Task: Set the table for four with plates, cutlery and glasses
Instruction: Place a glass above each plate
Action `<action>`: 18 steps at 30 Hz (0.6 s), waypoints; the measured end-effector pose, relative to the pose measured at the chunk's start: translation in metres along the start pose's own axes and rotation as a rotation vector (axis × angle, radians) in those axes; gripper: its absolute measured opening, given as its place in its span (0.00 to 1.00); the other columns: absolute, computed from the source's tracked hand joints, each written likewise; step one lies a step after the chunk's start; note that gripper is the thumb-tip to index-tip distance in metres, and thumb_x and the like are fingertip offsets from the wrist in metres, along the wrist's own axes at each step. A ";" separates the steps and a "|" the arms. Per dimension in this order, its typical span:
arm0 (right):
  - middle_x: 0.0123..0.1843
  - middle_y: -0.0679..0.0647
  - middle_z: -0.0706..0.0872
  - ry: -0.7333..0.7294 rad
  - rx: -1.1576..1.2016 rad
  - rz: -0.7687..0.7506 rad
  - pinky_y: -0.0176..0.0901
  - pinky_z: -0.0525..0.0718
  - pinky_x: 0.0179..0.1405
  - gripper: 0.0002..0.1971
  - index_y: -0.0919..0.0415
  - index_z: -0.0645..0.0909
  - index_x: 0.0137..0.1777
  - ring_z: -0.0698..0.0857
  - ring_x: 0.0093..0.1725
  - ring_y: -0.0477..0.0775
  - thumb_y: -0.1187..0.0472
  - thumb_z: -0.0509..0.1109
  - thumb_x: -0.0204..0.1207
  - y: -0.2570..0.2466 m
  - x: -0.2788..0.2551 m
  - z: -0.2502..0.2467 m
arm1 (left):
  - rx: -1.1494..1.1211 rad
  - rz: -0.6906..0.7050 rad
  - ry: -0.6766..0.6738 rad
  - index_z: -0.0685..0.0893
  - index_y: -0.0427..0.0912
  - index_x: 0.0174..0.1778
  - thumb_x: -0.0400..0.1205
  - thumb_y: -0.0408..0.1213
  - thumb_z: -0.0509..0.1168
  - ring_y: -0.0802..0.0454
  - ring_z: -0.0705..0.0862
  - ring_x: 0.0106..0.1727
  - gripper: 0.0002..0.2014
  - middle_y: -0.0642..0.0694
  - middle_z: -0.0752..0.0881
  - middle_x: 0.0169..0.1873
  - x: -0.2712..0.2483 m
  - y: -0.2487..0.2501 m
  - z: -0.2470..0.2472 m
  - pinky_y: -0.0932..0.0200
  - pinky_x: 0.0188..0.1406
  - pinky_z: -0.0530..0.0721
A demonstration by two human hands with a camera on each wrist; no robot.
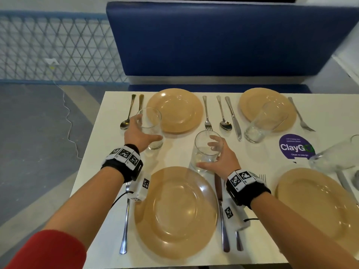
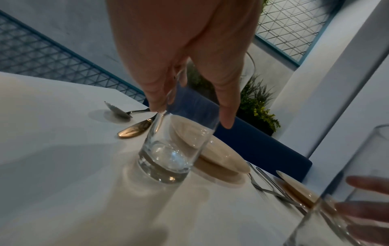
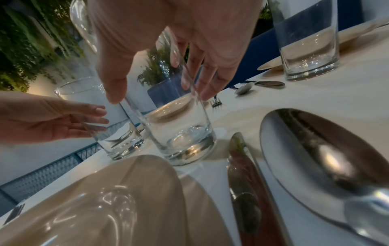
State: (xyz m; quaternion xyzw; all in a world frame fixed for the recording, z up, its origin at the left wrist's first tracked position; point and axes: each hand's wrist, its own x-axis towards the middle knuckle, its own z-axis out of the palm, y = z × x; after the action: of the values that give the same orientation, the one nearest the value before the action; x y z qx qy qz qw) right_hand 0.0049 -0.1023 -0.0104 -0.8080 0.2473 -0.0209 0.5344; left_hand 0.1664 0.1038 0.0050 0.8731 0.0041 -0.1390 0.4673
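From the head view, the left hand point(image 1: 138, 135) wraps a clear drinking glass point(image 1: 150, 129) standing on the white table point(image 1: 93, 152) beside the far-left tan round plate point(image 1: 174, 110). The right hand point(image 1: 219, 158) holds a second clear tumbler point(image 1: 206, 150) just beyond the near tan plate point(image 1: 176, 210).

The left wrist view shows fingers point(image 2: 226, 108) and thumb curled round the glass, its base on the table.

The right wrist view shows thumb point(image 3: 114, 86) and fingers clasping the tumbler, standing beside a steel knife point(image 3: 248, 183).
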 end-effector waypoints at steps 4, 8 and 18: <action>0.65 0.45 0.78 -0.048 0.008 0.024 0.36 0.77 0.58 0.48 0.47 0.67 0.72 0.75 0.65 0.44 0.64 0.87 0.53 0.000 0.000 -0.002 | -0.002 0.037 -0.003 0.67 0.52 0.75 0.63 0.38 0.83 0.47 0.77 0.68 0.45 0.47 0.76 0.69 0.000 -0.006 -0.007 0.61 0.60 0.75; 0.61 0.46 0.80 -0.046 0.011 0.018 0.28 0.78 0.49 0.41 0.49 0.72 0.68 0.78 0.63 0.45 0.65 0.86 0.54 0.001 0.001 -0.001 | 0.030 0.058 0.007 0.72 0.54 0.71 0.63 0.39 0.83 0.49 0.80 0.62 0.41 0.47 0.81 0.66 0.007 -0.007 -0.010 0.60 0.58 0.76; 0.62 0.46 0.80 -0.076 -0.031 0.015 0.22 0.75 0.44 0.40 0.49 0.71 0.69 0.77 0.60 0.42 0.65 0.85 0.56 -0.001 0.001 -0.003 | 0.013 0.042 0.043 0.71 0.52 0.71 0.64 0.39 0.82 0.48 0.79 0.65 0.40 0.47 0.81 0.64 0.017 -0.005 -0.012 0.60 0.60 0.73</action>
State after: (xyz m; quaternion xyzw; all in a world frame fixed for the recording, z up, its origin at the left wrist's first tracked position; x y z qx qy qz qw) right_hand 0.0053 -0.1049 -0.0083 -0.8145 0.2332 0.0176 0.5310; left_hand 0.1845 0.1144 0.0031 0.8787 -0.0050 -0.1103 0.4644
